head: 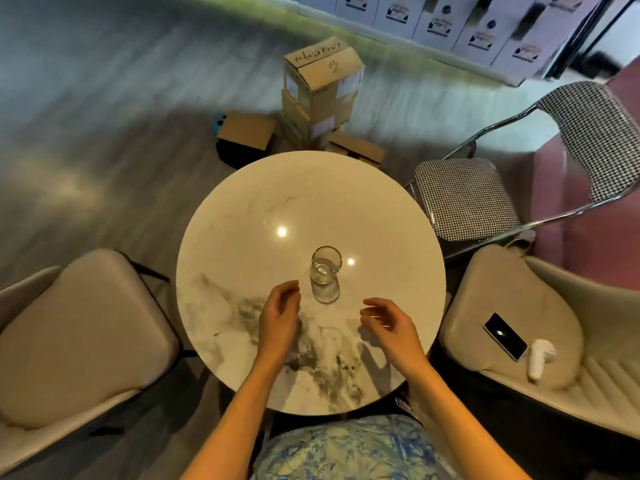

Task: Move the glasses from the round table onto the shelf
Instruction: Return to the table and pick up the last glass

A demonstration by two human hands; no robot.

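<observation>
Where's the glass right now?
In the head view, the glass stands upright near the middle of the round table, just beyond the left hand and right hand; neither touches it.

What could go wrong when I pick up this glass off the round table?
The glass seems to hold water, so tilting it while lifting could spill onto the round table.
Neither the left hand nor the right hand grips it yet; a hasty reach could knock it over.
</observation>
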